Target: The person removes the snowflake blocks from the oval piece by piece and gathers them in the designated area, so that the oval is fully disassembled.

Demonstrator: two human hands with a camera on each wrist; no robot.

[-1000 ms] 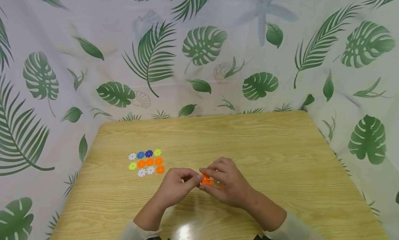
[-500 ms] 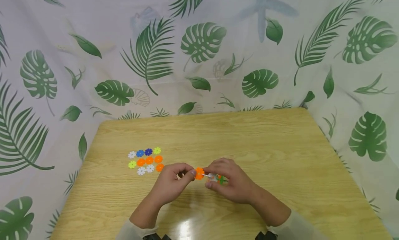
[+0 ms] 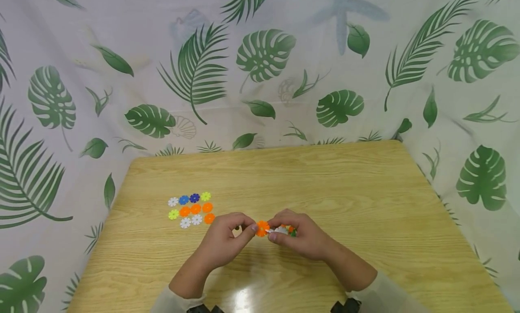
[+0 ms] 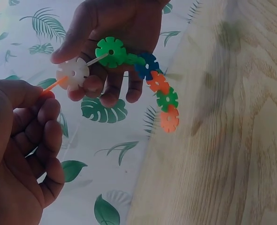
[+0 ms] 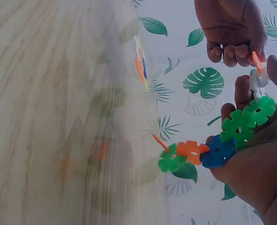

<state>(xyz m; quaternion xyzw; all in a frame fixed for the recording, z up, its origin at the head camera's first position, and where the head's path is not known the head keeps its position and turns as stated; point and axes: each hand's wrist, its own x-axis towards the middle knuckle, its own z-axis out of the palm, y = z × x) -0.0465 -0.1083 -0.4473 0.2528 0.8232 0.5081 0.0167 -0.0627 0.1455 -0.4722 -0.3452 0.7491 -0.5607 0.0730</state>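
My left hand (image 3: 225,240) pinches a notched orange snowflake disc (image 3: 262,228) between thumb and forefinger. Seen edge-on in the left wrist view, that disc meets a white disc (image 4: 73,73), which my right hand (image 3: 306,238) holds between thumb and fingers. From the white disc runs a chain of linked discs: a green one (image 4: 111,52), another green one partly hidden, a blue one (image 4: 147,66), an orange one (image 4: 157,82), a green one (image 4: 167,99) and an orange end disc (image 4: 170,120). The chain's tail hangs free beyond the right hand's fingers.
Left of the hands, loose snowflake discs lie flat in rows on the wooden table (image 3: 345,182), among them a white disc (image 3: 173,202), a dark blue disc (image 3: 194,198) and an orange disc (image 3: 196,208). A leaf-printed cloth (image 3: 219,137) hangs behind the table.
The hands first draw slightly apart, bringing the orange disc into clear view, then come a little closer again. The right fingers now sit nearer the disc. The loose discs stay put.
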